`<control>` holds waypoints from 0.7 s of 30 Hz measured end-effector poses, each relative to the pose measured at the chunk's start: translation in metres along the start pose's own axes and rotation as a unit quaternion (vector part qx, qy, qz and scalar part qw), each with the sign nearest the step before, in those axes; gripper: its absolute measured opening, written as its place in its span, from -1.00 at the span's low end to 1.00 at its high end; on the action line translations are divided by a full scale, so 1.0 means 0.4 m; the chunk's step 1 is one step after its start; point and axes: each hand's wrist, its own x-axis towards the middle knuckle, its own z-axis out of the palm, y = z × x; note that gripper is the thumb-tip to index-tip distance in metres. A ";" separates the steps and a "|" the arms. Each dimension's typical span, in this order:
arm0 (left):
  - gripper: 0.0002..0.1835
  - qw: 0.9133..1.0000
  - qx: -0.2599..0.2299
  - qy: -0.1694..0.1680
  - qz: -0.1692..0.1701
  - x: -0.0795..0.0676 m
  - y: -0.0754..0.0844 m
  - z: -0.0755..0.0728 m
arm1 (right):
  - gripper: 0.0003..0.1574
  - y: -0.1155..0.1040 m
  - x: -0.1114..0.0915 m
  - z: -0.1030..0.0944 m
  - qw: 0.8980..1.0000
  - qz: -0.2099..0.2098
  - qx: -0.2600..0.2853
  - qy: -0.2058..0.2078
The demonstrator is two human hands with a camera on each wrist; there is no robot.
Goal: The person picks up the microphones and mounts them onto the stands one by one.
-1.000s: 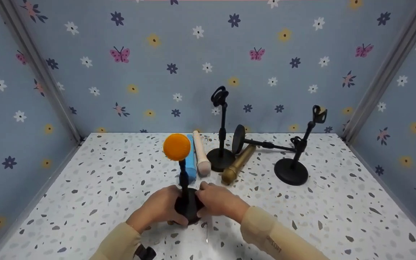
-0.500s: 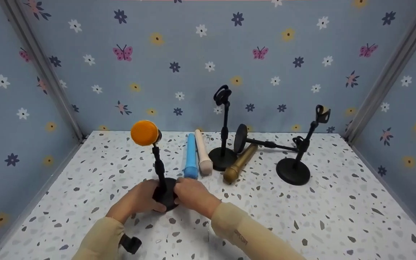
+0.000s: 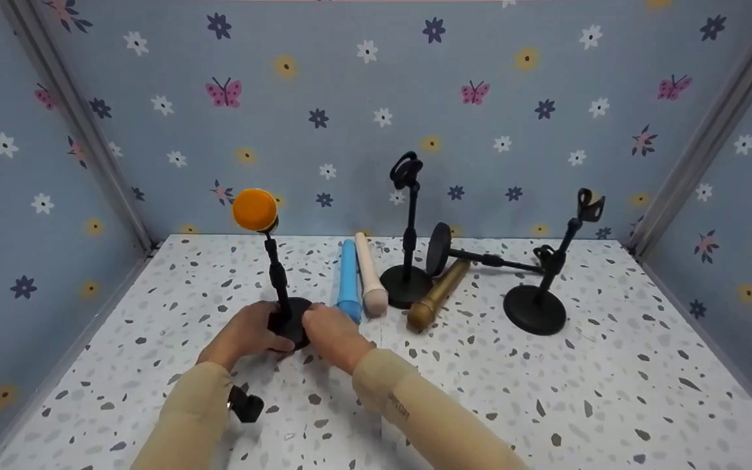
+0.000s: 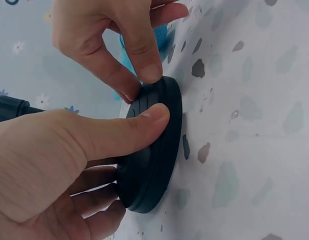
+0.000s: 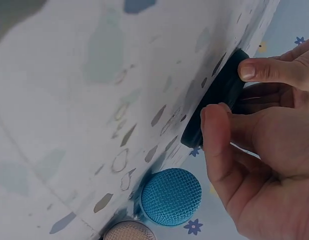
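A black desktop microphone stand [image 3: 277, 274] with an orange-headed microphone [image 3: 255, 209] in its top stands upright at the left of the table. My left hand [image 3: 249, 333] grips the left side of its round base [image 4: 147, 165], thumb over the top face and fingers at the rim. From the opposite side my right hand [image 3: 333, 333] pinches the base's edge between thumb and fingers, as the right wrist view shows. Just beyond the right hand lies a blue microphone [image 3: 348, 281], its mesh head close to the knuckles. A pale pink microphone [image 3: 371, 277] lies alongside it.
Behind the pink microphone rises an unloaded stand [image 3: 408, 241]. A gold microphone [image 3: 438, 297] lies to its right. One stand [image 3: 487, 260] is tipped on its side, near another upright stand [image 3: 549, 281]. Patterned walls [image 3: 350, 91] enclose the speckled table [image 3: 480, 405].
Both hands have shifted the stand with the orange-headed microphone leftward and farther back on the table, keeping hold of its base. The other stands and microphones stay put.
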 end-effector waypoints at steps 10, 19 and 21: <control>-0.39 1.000 0.000 0.004 0.007 0.032 0.005 0.001 | -0.88 0.023 0.015 -0.001 1.000 0.001 0.015 -0.018; -0.33 0.999 0.020 -0.006 -0.040 0.037 0.019 -0.012 | -0.92 0.034 0.008 0.005 0.999 -0.029 -0.015 -0.004; -0.33 0.998 0.017 -0.007 -0.063 0.040 0.027 -0.017 | -0.89 0.035 0.003 0.000 0.999 -0.037 -0.030 -0.008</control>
